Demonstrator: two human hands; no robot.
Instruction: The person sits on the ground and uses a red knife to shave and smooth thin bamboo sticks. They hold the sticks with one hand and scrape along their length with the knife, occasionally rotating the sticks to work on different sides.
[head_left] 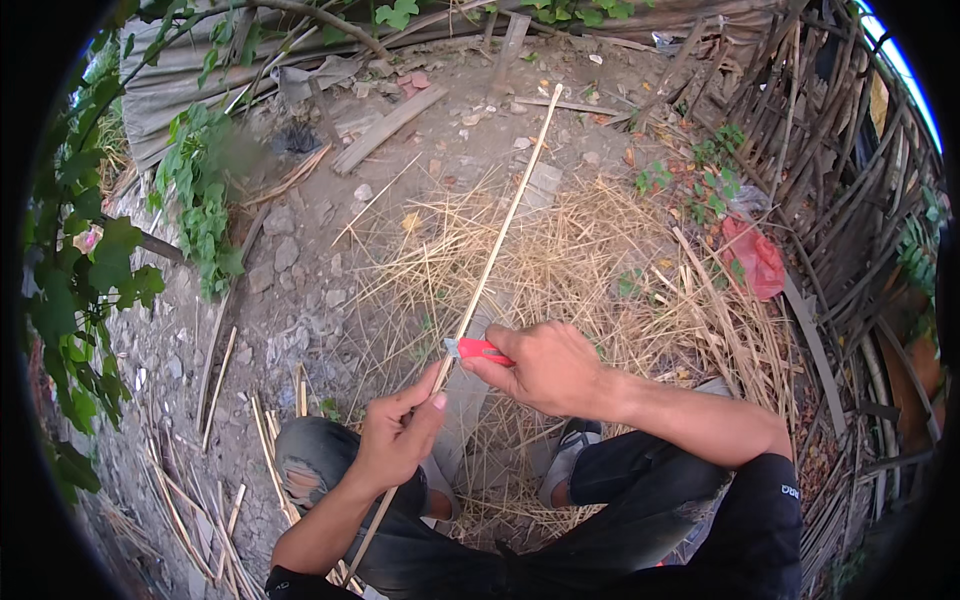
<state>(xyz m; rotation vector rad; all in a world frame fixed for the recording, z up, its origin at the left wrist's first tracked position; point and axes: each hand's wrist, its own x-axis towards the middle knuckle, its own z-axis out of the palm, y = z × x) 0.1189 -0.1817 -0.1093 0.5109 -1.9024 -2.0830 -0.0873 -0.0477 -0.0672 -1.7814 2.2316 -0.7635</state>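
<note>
A long, thin, pale strip of split bamboo [507, 228] runs from between my legs up and away toward the far ground. My left hand [398, 432] is closed around it above my left knee, thumb along its top. In my right hand [545, 368] is a red-handled utility knife [478, 351], gripped between thumb and fingers. Its short grey blade meets the strip just beyond my left fingers. Whether the edge has cut into the bamboo is too small to tell.
Pale shavings [560, 250] litter the ground ahead. Split strips [200, 520] lie at my left, more [740, 340] at the right beside a red plastic bag [752, 258]. A flat board [390, 128] lies farther off. Stacked branches [850, 200] line the right side; leafy vines [200, 190] hang left.
</note>
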